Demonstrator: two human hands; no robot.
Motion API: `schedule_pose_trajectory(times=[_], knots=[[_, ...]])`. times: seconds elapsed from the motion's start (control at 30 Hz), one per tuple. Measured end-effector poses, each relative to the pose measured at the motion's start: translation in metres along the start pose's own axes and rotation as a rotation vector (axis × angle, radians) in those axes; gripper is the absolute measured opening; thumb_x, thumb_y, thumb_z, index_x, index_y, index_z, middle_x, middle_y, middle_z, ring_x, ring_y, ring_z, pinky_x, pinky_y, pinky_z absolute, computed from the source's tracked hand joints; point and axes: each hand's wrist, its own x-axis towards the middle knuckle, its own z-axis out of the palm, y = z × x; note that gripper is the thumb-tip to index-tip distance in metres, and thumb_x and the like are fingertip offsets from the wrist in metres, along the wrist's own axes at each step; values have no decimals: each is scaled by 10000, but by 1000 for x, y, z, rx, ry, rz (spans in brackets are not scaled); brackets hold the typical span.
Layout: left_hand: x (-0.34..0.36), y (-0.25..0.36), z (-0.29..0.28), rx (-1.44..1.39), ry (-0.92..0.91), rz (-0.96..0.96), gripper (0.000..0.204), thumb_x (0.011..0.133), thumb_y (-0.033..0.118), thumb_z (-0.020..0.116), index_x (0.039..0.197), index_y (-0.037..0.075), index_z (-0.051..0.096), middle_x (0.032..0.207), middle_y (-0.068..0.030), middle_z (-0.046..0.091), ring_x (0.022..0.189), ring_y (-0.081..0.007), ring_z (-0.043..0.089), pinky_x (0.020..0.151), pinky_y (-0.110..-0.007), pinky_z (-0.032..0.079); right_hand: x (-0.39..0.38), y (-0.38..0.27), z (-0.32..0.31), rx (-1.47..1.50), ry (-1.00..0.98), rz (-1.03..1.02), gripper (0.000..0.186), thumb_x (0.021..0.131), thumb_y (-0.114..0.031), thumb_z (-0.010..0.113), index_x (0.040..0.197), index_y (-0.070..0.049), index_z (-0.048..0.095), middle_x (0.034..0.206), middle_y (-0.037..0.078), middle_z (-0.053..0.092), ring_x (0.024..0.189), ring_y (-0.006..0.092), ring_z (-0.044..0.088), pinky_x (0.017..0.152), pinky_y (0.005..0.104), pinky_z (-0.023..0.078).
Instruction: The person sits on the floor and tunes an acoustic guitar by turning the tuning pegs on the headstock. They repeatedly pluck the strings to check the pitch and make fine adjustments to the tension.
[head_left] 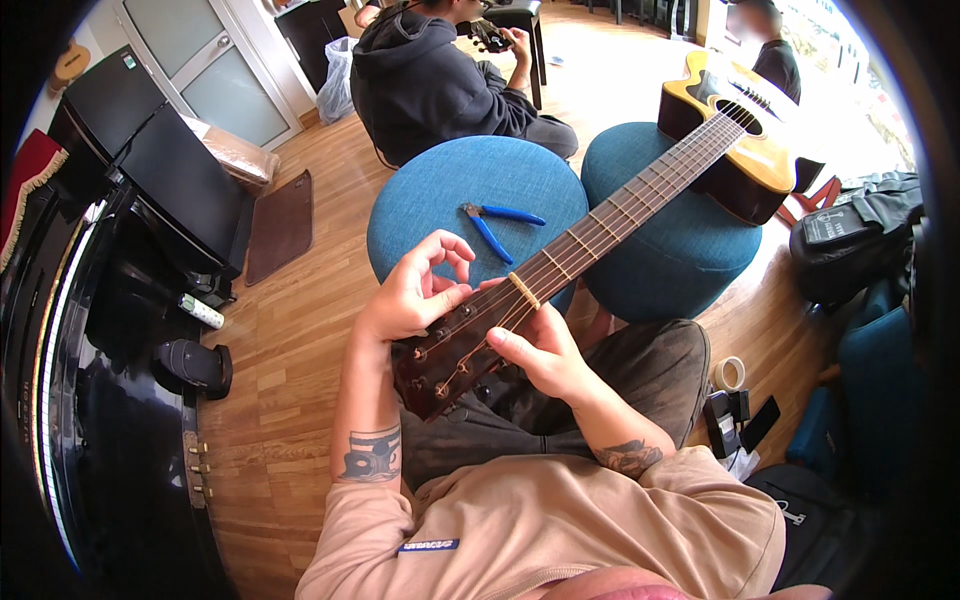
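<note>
An acoustic guitar (640, 190) lies across my lap, its amber body on the right blue pouf (690, 250) and its dark headstock (445, 365) over my thigh. My left hand (415, 290) rests on the upper edge of the headstock, thumb and forefinger pinched together just above the strings near the nut. My right hand (535, 350) grips the neck from below beside the nut, fingers curled around it. Blue-handled cutters (495, 225) lie on the left blue pouf (450, 190), just beyond my left hand.
A black piano (110, 300) fills the left side. Another person in a dark hoodie (430, 80) sits beyond the poufs, and a second person (775, 50) is at the far right. Bags (850, 240), a tape roll (728, 373) and small dark gadgets (740, 415) lie on the floor right.
</note>
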Motion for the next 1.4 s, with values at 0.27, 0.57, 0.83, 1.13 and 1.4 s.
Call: schedule_pose_trajectory(times=[0.27,0.57,0.83,1.13,1.4], knots=[[-11,-10,-19,-234,-63,-5,343,791,-27,755,1086,55,599,985,-65,686,904,-106,655,774,-232,534,-1,3,-8,-39,-10,58,559,946,-166,683,1394,-11,386,1122,73,618,830,78,613,672,231,511],[-2,-5,-16,-23,28,-193,252,812,94,813,992,40,646,856,-20,677,709,-72,652,609,-204,513,-3,2,-4,-37,5,72,574,956,-174,667,1408,5,363,1160,86,604,852,93,624,684,246,525],[-12,-10,-21,-122,-55,-5,245,803,-16,777,1010,-4,646,948,-84,703,855,-122,688,768,-247,559,2,7,-8,-171,12,-84,578,955,-169,664,1416,4,362,1150,75,613,842,98,626,702,252,529],[-5,-18,-29,-121,-53,-7,216,769,20,831,901,-1,661,880,-94,725,788,-130,696,708,-258,570,-3,4,-5,-53,1,1,612,955,-140,658,1448,17,332,1135,70,621,840,76,619,659,223,505],[1,-7,-9,-21,-9,-87,156,841,-28,731,975,7,659,925,-46,697,836,-94,668,745,-235,546,-4,0,-6,-39,19,77,550,958,-114,645,1427,-10,376,1173,65,588,925,84,609,747,228,514]])
